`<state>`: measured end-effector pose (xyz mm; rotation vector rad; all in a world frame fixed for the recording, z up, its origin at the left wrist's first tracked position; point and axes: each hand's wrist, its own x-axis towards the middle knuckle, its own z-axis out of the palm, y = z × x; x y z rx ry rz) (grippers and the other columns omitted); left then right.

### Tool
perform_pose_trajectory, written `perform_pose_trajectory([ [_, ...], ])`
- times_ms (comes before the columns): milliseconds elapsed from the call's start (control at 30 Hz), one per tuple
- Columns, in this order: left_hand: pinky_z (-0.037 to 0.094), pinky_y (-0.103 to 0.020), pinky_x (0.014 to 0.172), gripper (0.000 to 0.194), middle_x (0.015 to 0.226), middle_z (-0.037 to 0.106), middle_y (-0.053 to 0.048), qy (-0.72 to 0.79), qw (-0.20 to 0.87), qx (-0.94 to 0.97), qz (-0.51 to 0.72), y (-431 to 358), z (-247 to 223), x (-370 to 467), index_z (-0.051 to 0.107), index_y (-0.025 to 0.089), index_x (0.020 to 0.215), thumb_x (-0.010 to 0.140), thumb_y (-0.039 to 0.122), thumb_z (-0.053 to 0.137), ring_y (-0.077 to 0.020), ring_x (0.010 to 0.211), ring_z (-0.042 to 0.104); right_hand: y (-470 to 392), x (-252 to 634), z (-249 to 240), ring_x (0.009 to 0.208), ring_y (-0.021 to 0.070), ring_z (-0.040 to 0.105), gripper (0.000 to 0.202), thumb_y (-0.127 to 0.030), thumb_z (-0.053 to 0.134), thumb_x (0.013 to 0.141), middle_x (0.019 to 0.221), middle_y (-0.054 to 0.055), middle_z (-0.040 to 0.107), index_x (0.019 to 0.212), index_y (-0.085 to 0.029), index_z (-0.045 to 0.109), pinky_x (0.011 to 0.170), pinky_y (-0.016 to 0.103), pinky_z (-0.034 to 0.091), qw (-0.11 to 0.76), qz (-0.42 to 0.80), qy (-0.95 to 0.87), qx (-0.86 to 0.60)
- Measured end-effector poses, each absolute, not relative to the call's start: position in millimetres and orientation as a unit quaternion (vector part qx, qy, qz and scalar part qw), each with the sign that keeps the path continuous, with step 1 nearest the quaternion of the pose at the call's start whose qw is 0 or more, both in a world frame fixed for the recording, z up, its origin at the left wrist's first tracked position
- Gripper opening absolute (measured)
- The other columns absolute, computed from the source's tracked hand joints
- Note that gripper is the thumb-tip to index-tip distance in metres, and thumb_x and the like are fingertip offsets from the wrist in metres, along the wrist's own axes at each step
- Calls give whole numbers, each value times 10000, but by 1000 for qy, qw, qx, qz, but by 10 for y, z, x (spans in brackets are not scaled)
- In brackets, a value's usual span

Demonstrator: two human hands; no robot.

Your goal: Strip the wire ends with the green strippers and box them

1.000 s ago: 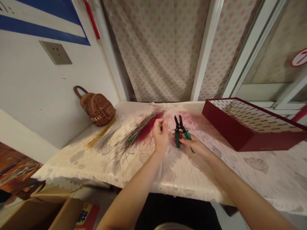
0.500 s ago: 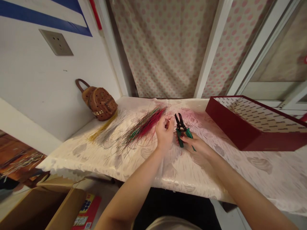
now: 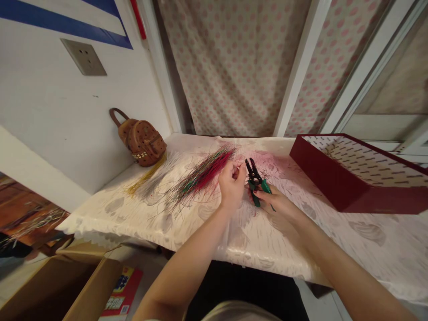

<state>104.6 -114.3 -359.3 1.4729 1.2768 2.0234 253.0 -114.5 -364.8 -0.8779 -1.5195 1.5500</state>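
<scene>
My right hand [image 3: 267, 196] is wrapped round the green handles of the black-jawed pliers [image 3: 256, 178], whose jaws point away from me and stand apart. Just left of the jaws, my left hand [image 3: 232, 183] is closed in a pinch; what its fingers hold is too small to make out. A bundle of thin red, green and dark wires [image 3: 209, 171] lies on the table left of that hand. Farther left are silver wires [image 3: 157, 176] and gold wires [image 3: 143, 179]. Small wire scraps are scattered behind the pliers.
A brown mini backpack [image 3: 145, 142] leans by the wall at the table's back left. On the right of the patterned tablecloth [image 3: 284, 249] sits an open dark red box [image 3: 334, 183]. An open cardboard box [image 3: 96, 285] stands below the table at the left.
The whole view has shifted slightly, so things appear a little farther right. Both hands keep nearly the same pose, and the pliers' jaws remain apart.
</scene>
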Motion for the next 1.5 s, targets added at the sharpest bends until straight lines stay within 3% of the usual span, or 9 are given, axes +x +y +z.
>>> perform_pose_trajectory([
  [233, 314, -251, 587, 213, 665, 469, 40, 456, 151, 521, 706, -1152, -3591, 1033, 568, 192, 811, 964, 336, 602, -115, 607, 419, -1148, 2535, -3660, 728, 223, 582, 171, -348, 728, 718, 764, 33, 658, 818, -236, 647, 678, 353, 466, 396, 567, -625, -361],
  [333, 311, -255, 592, 234, 652, 452, 40, 461, 148, 527, 698, -1161, -3577, 1027, 569, 193, 798, 965, 353, 604, -119, 608, 407, -1136, 2530, -3699, 690, 211, 569, 185, -380, 692, 751, 743, 25, 641, 856, -236, 641, 643, 343, 444, 402, 545, -636, -370],
  [633, 308, -260, 583, 243, 635, 453, 43, 469, 151, 525, 694, -1174, -3565, 1036, 572, 194, 787, 957, 362, 617, -117, 578, 398, -998, 2591, -3786, 807, 254, 621, 183, -376, 647, 790, 847, 50, 686, 894, -226, 648, 741, 371, 449, 406, 429, -701, -400],
  [1067, 327, -253, 598, 233, 649, 472, 36, 467, 146, 535, 689, -1150, -3598, 1027, 574, 196, 796, 963, 356, 605, -125, 603, 431, -1048, 2584, -3742, 708, 250, 622, 139, -353, 544, 852, 786, 69, 704, 859, -227, 602, 663, 345, 416, 370, 279, -745, -480],
  [1267, 361, -247, 633, 255, 716, 551, 8, 473, 156, 552, 668, -1137, -3627, 1009, 596, 193, 834, 978, 403, 584, -140, 667, 486, -1064, 2591, -3744, 658, 242, 589, 128, -344, 512, 890, 742, 72, 677, 832, -238, 556, 625, 336, 369, 355, 243, -751, -501],
  [1500, 330, -241, 618, 302, 710, 524, 4, 471, 174, 571, 649, -1132, -3654, 992, 613, 190, 831, 986, 444, 566, -146, 671, 447, -1052, 2613, -3745, 628, 236, 553, 99, -324, 509, 905, 741, 79, 665, 860, -246, 550, 616, 336, 337, 342, 214, -751, -523],
])
